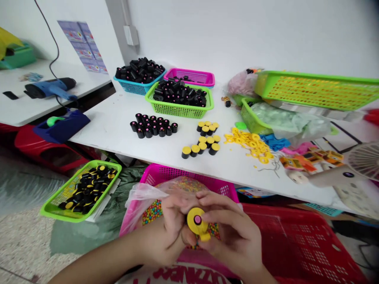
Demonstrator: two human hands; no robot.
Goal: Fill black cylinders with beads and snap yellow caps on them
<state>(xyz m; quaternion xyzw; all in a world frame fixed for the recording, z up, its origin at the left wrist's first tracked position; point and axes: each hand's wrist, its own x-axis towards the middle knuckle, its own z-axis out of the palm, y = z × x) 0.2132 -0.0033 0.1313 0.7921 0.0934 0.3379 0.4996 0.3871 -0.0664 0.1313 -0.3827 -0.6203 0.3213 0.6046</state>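
My left hand [173, 225] is wrapped round a small black cylinder, mostly hidden by the fingers. A yellow ring-shaped cap [192, 225] sits on its end, with a pink dot showing through the hole and a short flap hanging off to the lower right. From the other side, my right hand [237, 228] pinches this cap with thumb and fingers. Beneath both hands is a pink basket [151, 171] lined with a clear plastic bag [145, 194], holding many small coloured balls [152, 212].
Black cylinders [154, 128] with pink dots and yellow-capped ones [194, 150] stand on the white table [112, 122]. Loose yellow caps [251, 144] lie rightward. A green basket [102, 192] of finished-looking cylinders is lower left; a red crate [284, 236] and a fan [365, 157] are right.
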